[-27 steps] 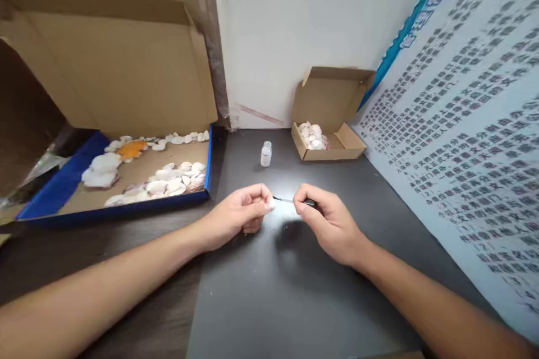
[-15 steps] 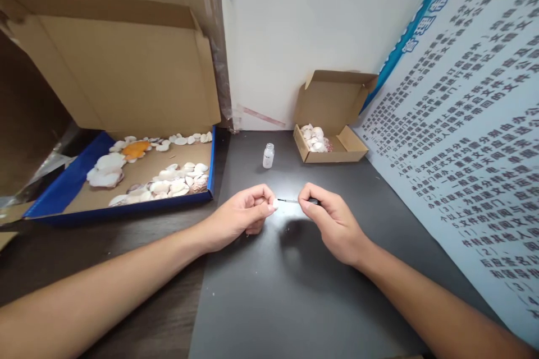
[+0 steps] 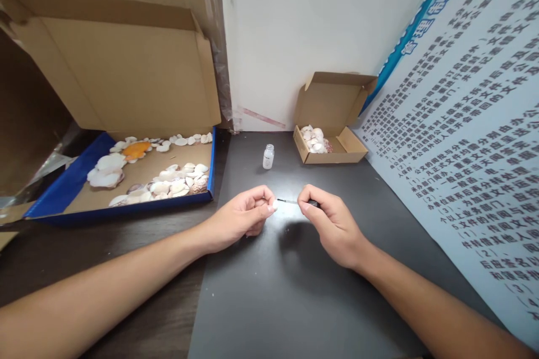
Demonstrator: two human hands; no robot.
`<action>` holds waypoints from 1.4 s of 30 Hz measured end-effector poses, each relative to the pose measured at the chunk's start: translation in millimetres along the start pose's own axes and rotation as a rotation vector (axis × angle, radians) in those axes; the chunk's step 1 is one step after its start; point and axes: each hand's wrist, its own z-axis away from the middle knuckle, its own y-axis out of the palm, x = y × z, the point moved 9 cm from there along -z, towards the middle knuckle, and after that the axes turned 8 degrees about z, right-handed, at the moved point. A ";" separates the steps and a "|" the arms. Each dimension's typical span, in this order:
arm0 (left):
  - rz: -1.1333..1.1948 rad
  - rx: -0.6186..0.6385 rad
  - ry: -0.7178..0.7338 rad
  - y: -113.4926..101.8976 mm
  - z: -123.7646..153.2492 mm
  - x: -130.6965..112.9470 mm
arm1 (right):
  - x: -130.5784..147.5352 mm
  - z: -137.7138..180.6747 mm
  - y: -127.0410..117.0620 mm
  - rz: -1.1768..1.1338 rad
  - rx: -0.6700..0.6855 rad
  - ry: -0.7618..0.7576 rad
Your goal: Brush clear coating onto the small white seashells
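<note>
Smooth, softly glossy finish on the dark grey table [image 3: 252,297]; streaked wood grain at the dark brown table edge [image 3: 168,314]. Matt brown cardboard in the small rectangular box [image 3: 337,156] and inside the large blue-sided box [image 3: 147,168]. Ribbed, rough-looking white fan-shaped shells [image 3: 168,185]. Transparent shine on the small cylindrical bottle [image 3: 268,157], glass or plastic unclear. Metallic-looking shaft on the thin black-handled tool [image 3: 288,201].

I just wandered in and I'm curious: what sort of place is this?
Probably a workspace in a company office or small workshop. A large pale-blue printed poster of Chinese text lines the right side, and a small open brown cardboard box of pale seashells sits on the flat dark-grey tabletop.
</note>
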 end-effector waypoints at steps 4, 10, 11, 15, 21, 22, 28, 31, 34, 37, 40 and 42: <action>-0.005 -0.003 0.005 -0.8 0.2 -0.4 | 1.5 0.7 1.4 -0.065 0.025 -0.008; -0.033 0.008 0.019 0.4 0.4 -2.1 | 3.2 -0.6 -2.1 0.052 -0.016 -0.015; -0.031 0.007 0.021 0.5 0.5 -2.3 | 3.6 -0.6 -1.9 0.033 -0.014 -0.015; -0.025 0.017 0.030 2.0 1.2 -3.5 | 7.3 -0.2 2.2 -0.023 0.036 -0.039; -0.032 -0.002 0.024 1.2 1.5 -4.2 | 6.5 0.8 -0.8 -0.012 0.016 -0.031; -0.031 0.001 0.025 1.6 1.3 -4.2 | 6.5 1.1 0.4 -0.041 0.031 -0.031; -0.025 -0.001 0.017 1.3 1.1 -3.4 | 6.1 0.0 -1.2 0.037 0.005 -0.023; -0.013 0.005 0.011 1.1 1.8 -2.5 | 8.4 0.3 2.7 -0.032 0.046 -0.039; 0.001 0.024 -0.007 1.5 1.7 0.2 | 14.0 1.8 1.8 0.042 0.035 -0.086; 0.006 0.021 -0.021 0.4 1.2 2.0 | 17.2 2.9 -1.6 0.065 -0.002 -0.105; -0.001 0.019 -0.020 -0.4 0.9 1.8 | 19.1 3.4 1.1 0.038 0.024 -0.121; -0.022 0.022 -0.020 -0.8 0.9 2.1 | 19.6 3.5 1.7 0.077 0.022 -0.128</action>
